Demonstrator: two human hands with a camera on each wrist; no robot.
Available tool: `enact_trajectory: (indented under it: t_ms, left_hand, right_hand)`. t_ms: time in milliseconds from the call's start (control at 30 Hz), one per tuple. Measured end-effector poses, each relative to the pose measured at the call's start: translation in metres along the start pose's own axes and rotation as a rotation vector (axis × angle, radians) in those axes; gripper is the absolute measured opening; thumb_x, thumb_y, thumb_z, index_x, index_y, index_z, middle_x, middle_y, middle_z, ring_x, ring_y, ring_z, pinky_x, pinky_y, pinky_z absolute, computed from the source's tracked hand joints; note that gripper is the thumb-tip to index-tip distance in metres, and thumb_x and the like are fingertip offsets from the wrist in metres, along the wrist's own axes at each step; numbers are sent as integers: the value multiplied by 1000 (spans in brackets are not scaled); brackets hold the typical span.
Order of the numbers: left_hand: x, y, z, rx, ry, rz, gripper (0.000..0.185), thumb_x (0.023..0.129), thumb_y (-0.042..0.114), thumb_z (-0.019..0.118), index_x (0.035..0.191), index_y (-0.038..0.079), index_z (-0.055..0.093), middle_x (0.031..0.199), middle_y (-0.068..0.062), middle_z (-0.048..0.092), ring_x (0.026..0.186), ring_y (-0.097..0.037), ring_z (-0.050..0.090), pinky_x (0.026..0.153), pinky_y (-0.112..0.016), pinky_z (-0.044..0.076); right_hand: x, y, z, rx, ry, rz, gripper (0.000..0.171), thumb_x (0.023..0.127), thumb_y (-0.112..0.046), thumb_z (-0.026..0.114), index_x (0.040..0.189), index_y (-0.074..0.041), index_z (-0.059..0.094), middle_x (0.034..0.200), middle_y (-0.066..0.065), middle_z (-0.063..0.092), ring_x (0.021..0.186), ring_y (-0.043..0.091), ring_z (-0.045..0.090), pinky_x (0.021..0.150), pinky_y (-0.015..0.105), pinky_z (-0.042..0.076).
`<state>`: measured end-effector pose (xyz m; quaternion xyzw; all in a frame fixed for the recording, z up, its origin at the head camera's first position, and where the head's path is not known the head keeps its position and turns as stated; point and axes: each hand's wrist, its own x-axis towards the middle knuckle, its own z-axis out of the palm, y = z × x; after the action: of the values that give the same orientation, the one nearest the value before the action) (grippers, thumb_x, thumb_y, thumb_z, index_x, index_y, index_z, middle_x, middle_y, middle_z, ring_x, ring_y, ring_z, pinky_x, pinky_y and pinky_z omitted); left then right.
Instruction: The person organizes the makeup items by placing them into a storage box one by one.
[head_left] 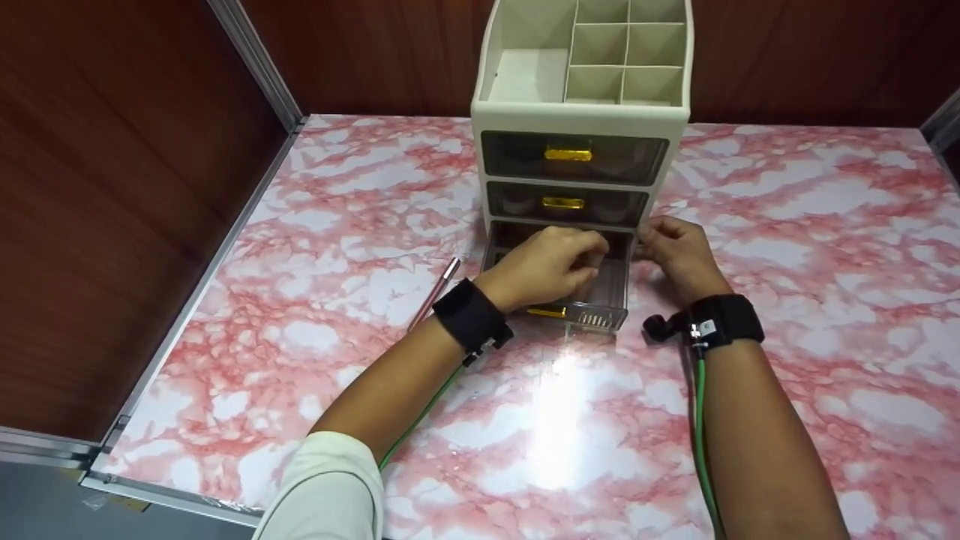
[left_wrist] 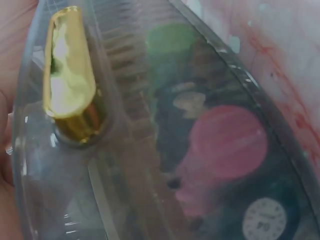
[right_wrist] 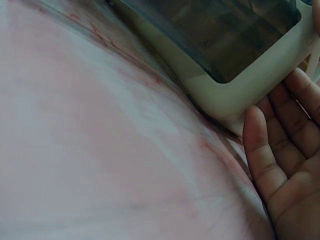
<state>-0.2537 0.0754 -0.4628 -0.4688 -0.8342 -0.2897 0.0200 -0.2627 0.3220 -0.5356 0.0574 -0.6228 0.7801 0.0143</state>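
Observation:
A cream desktop organizer (head_left: pixel 581 118) stands on the table with its clear bottom drawer (head_left: pixel 611 289) pulled out. My left hand (head_left: pixel 551 262) reaches over the drawer front into it, palm down with fingers bent; whether it holds anything I cannot tell. Close in the left wrist view are the gold handle (left_wrist: pixel 72 65) and, through the clear plastic, a pink round shape (left_wrist: pixel 230 142), a green shape (left_wrist: pixel 172 45) and a pale disc with markings (left_wrist: pixel 264 220). My right hand (head_left: pixel 679 251) is at the organizer's lower right side, its fingers (right_wrist: pixel 257 132) loosely extended along the cream frame (right_wrist: pixel 235 100).
A slim pink pen-like stick (head_left: pixel 435 292) lies on the marbled table (head_left: pixel 315 337), left of the drawer and partly behind my left forearm. Two upper drawers (head_left: pixel 517 159) are closed beneath the divided top compartments (head_left: pixel 531 71). Brown panels (head_left: pixel 135 187) border the table at the left and back.

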Motion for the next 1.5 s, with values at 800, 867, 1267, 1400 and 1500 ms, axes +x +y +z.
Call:
enact_trajectory:
  t_ms: [800, 867, 1267, 1400, 1500]
  left_hand:
    - [0, -8, 8, 232, -173, -138, 21, 97, 26, 59, 110, 11, 68, 94, 1, 63, 80, -11, 59, 69, -28, 51]
    - [2, -9, 9, 238, -188, -133, 18, 97, 24, 58, 105, 11, 68, 92, 1, 62, 81, -12, 60, 70, -28, 51]
    - [2, -15, 9, 200, -238, -169, 14, 96, 22, 59, 88, 14, 66, 71, 11, 64, 82, -13, 65, 75, -29, 51]
    - [3, -15, 8, 187, -276, -214, 15, 94, 25, 62, 98, 12, 70, 82, 5, 67, 86, -13, 64, 78, -29, 51]
    - [4, -15, 8, 189, -299, -241, 19, 94, 27, 63, 104, 12, 70, 90, 3, 68, 88, -14, 63, 80, -29, 51]
  right_hand:
    - [0, 1, 0, 11, -1, 2, 12, 92, -11, 68, 91, 1, 69, 87, 11, 68, 74, 23, 68, 72, 35, 56]
    - [0, 0, 0, 14, -4, 3, 12, 91, -12, 69, 91, 1, 69, 87, 11, 68, 74, 23, 68, 72, 35, 56]
    - [1, 1, 0, -4, 13, 22, 10, 91, -12, 69, 88, -3, 69, 84, 7, 66, 73, 20, 68, 73, 33, 56]
    - [1, 1, 0, -3, 5, 21, 10, 91, -12, 69, 89, -2, 69, 85, 8, 66, 73, 21, 68, 73, 33, 56]
    - [1, 0, -1, -3, -1, 21, 12, 91, -12, 69, 91, -1, 69, 86, 9, 67, 74, 21, 68, 74, 34, 56]
